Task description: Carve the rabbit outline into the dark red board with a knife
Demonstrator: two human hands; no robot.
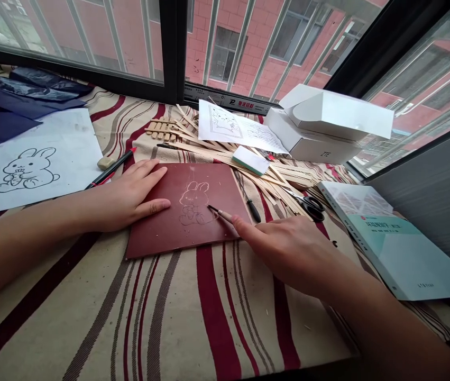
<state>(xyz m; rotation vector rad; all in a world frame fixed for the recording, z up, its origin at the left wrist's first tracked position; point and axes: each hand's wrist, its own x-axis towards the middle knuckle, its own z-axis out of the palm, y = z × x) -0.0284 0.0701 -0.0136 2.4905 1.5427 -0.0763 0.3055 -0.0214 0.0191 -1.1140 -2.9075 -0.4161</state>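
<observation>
My left hand (129,198) lies open on the 9 o'clock edge of the reddish-brown board (157,233); my right hand (292,248) grips a carving tool (220,214), tip at 3 o'clock of the rabbit outline (193,203).

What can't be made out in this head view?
Head view:
Pointed tool: far end hidden by the right hand, so any grip cannot be told; tip too small.
Scissors: blades lost among the wooden strips.
Book: cover text too small.
Dark sheets: cut off by the left edge.
</observation>
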